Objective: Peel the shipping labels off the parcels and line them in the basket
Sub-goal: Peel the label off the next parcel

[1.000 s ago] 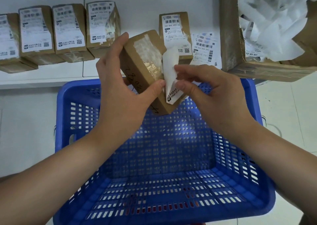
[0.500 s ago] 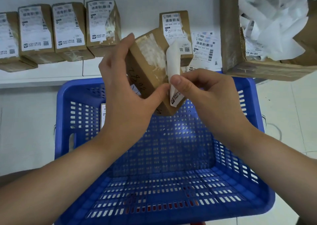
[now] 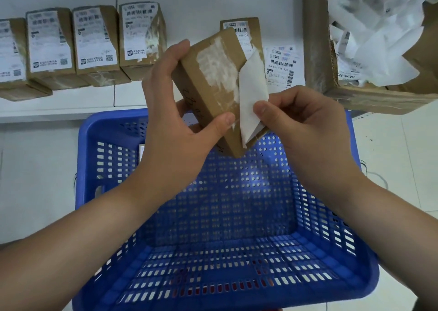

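My left hand [image 3: 175, 130] grips a small brown parcel [image 3: 213, 90] tilted above the far end of the blue perforated basket [image 3: 331, 258]. White paper residue covers the parcel's top face where the label has come away. My right hand [image 3: 305, 130] pinches the white shipping label [image 3: 252, 99], which is folded back, blank side up, and still clings along the parcel's right edge. Something pale sits against the basket's far left wall, half hidden by my left hand.
Several labelled brown parcels [image 3: 97, 43] stand in a row on the white shelf at the back left, one more [image 3: 251, 31] behind the held parcel. A loose label [image 3: 282, 66] lies beside it. An open cardboard box [image 3: 315, 50] of crumpled labels fills the upper right.
My right hand has pulled the label further back across the parcel, exposing more residue. The parcel has tilted and risen slightly in my left hand.
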Available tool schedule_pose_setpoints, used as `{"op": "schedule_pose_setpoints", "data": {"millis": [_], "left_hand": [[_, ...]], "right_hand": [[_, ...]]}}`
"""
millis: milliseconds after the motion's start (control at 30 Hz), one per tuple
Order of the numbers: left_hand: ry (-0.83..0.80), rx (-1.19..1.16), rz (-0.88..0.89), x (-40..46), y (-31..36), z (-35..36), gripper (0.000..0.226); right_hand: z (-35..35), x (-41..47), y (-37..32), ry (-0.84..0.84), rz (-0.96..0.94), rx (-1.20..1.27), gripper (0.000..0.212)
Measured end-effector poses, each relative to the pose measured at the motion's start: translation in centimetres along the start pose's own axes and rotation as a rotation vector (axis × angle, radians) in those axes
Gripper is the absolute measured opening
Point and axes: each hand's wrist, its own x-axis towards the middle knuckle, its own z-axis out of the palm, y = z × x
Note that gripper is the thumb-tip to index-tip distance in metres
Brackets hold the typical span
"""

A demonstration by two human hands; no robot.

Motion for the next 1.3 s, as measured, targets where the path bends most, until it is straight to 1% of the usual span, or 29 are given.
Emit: {"op": "schedule_pose_setpoints", "data": {"millis": [67,200,233,267,333,400,433,500,567,633,700,733,833,900,967,1100,1167,1233,1300], "left_hand": [[0.005,-0.001,0.026,-0.1,-0.1,-0.1,0.090],[0.000,0.034,0.095,-0.3,-0.2,-0.1,0.087],[0.002,0.054,0.106,-0.3,-0.2,-0.1,0.087],[0.004,0.074,0.117,-0.3,-0.2,0.0,0.088],[0.006,0.099,0.140,-0.3,-0.1,0.0,0.087],[0.006,0.100,0.144,-0.3,-0.1,-0.1,0.087],[0.004,0.089,0.132,-0.3,0.0,-0.1,0.087],[0.002,0.053,0.091,-0.4,0.1,-0.1,0.088],[0.008,0.044,0.056,-0.4,0.1,0.0,0.090],[0.010,0.035,0.036,-0.3,0.2,0.0,0.091],[0.013,0.033,0.016,-0.3,0.2,0.0,0.091],[0.016,0.040,0.004,-0.2,0.1,-0.1,0.091],[0.014,0.057,-0.029,-0.4,-0.1,-0.1,0.090],[0.010,0.067,-0.029,-0.6,-0.3,0.1,0.089],[-0.009,0.063,-0.027,-0.8,-0.1,0.3,0.087],[-0.055,0.070,-0.008,-1.2,0.0,0.5,0.087],[-0.049,0.079,-0.007,-1.1,-0.1,0.5,0.087],[-0.036,0.091,0.000,-1.1,-0.2,0.5,0.087],[-0.054,0.113,0.018,-1.2,-0.2,0.5,0.088]], "right_hand": [[-0.1,0.3,-0.1,-0.064,0.058,0.165,0.012],[-0.5,1.1,-0.3,-0.213,0.224,0.481,0.041],[-0.5,1.3,-0.4,-0.241,0.260,0.539,0.045],[-0.6,1.4,-0.5,-0.262,0.278,0.575,0.046],[-0.6,1.4,-0.5,-0.282,0.257,0.579,0.039],[-0.4,1.3,-0.6,-0.253,0.199,0.542,0.028],[-0.2,1.2,-0.6,-0.211,0.167,0.511,0.024],[-0.1,0.9,-0.6,-0.105,0.060,0.385,0.024],[-0.2,0.7,-0.5,-0.033,-0.146,0.154,0.030],[-0.4,0.6,-0.1,-0.010,-0.372,-0.168,0.030],[-0.9,0.9,0.5,-0.047,-0.526,-0.454,0.020],[-1.2,1.2,0.7,-0.092,-0.552,-0.543,0.015],[-1.9,2.3,0.7,-0.287,-0.534,-0.650,0.016],[-2.2,2.6,0.5,-0.403,-0.508,-0.648,0.018],[-2.4,2.5,0.2,-0.466,-0.436,-0.602,0.018],[-2.7,2.2,-0.3,-0.488,-0.265,-0.447,0.021],[-2.8,2.3,-0.5,-0.506,-0.157,-0.354,0.024],[-2.6,2.2,-0.5,-0.484,-0.133,-0.324,0.016],[-2.2,2.0,-0.4,-0.402,-0.142,-0.321,0.008]]}}
